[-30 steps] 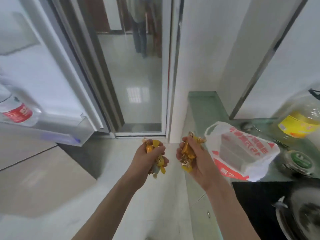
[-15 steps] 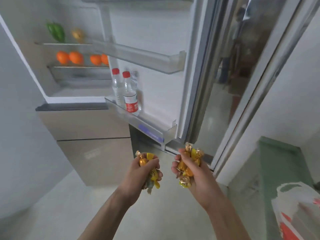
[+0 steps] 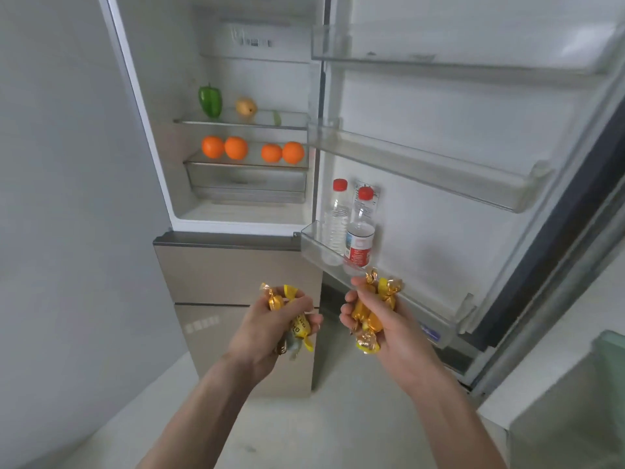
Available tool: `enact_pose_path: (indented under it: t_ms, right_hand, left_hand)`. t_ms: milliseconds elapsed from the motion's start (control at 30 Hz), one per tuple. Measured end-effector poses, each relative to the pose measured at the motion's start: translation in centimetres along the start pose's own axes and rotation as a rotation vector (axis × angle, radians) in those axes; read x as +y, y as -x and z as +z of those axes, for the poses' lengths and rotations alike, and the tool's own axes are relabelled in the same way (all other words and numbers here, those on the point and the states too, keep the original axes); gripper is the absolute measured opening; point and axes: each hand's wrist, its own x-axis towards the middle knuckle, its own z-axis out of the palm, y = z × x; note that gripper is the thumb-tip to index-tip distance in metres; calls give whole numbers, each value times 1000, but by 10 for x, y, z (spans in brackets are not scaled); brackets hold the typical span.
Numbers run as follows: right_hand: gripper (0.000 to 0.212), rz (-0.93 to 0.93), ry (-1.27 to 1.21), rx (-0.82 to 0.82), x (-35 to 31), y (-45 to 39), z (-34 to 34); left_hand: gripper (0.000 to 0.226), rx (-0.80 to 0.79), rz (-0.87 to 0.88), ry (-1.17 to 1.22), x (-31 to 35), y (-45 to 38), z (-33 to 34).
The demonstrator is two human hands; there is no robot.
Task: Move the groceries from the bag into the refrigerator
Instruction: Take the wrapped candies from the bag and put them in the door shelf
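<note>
The refrigerator (image 3: 162, 184) stands open ahead, its door (image 3: 473, 137) swung out to the right. My left hand (image 3: 267, 333) is shut on a fistful of gold and yellow wrapped candies (image 3: 299, 328). My right hand (image 3: 385, 330) grips another bunch of the same candies (image 3: 370, 316), held just below the lowest door bin (image 3: 389, 289). Both hands hover in front of the lower drawers, apart from each other. The grocery bag is out of view.
Inside, a green pepper (image 3: 210, 101) and a pear (image 3: 246, 108) sit on the upper shelf, several oranges (image 3: 235, 147) on the shelf below. Two red-capped bottles (image 3: 360, 228) stand in the lowest door bin. A green glass counter (image 3: 608, 360) edge shows at right.
My view has swung left from the counter and bag to face the open refrigerator. Both hands keep their candies and have come closer to the door's lowest bin.
</note>
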Motion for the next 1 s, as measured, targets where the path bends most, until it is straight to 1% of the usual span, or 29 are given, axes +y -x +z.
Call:
enact_pose_path:
  t_ms: [133, 200, 333, 433, 600, 700, 800, 900, 1000]
  right_hand:
    - [28, -18, -23, 34, 4, -28, 40]
    - [33, -34, -34, 46, 2, -41, 56]
    - [38, -42, -67, 77, -10, -61, 84]
    - [42, -58, -66, 89, -30, -76, 96]
    - [38, -119, -90, 68, -72, -101, 109]
    - [36, -177, -55, 50, -100, -114, 115]
    - [30, -239, -25, 78, -132, -125, 119]
    - [27, -279, -71, 83, -161, -134, 121]
    - [30, -310, -124, 81, -187, -139, 122]
  left_hand:
    - [10, -18, 11, 33, 34, -24, -31]
    - [8, -45, 37, 11, 51, -38, -39]
    - [13, -101, 68, -66, 82, -64, -40]
    - [17, -143, 72, -102, 104, -85, -30]
    - [14, -227, 25, -72, 142, -124, -4]
    - [12, -284, 1, -39, 167, -147, 15]
    - [12, -344, 84, 8, 189, -171, 34]
    - [22, -404, 175, -7, 210, -191, 50]
    - [31, -444, 220, -7, 228, -207, 64]
